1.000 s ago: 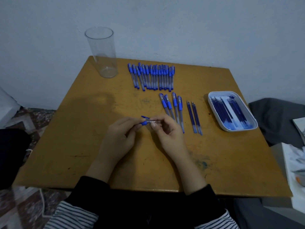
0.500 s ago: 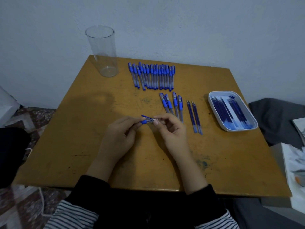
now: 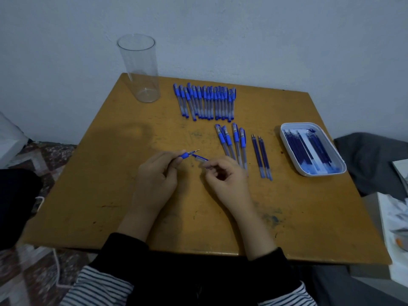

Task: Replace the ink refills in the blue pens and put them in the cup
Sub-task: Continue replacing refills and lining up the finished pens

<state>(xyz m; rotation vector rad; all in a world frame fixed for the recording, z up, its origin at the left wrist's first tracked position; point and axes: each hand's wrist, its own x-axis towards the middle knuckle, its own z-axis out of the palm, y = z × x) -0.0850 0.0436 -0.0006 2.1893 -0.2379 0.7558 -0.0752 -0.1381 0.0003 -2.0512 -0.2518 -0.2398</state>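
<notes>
Far left, the cup [image 3: 141,69] holds no pens yet. Your left hand [image 3: 156,173] pinches the grip [image 3: 187,154], which has just come apart from the barrel [image 3: 201,159] pinched in your right hand [image 3: 225,180] over the table [image 3: 110,195]. It looks ready for the ink swap.

On the table [image 3: 110,195], the cup [image 3: 141,69] stands at the far left corner, with a long row of pens [image 3: 205,102] lying to its right near the far edge. Nearer than that row lie four pens [image 3: 231,142] side by side, with two loose refills [image 3: 261,155] just right of them. Further right is the tray [image 3: 284,140], holding what seem to be more refills [image 3: 309,149]. At the near middle, the left hand [image 3: 154,175] holds a grip section [image 3: 186,154] just left of the barrel [image 3: 201,159] pinched by the right hand [image 3: 227,180].
</notes>
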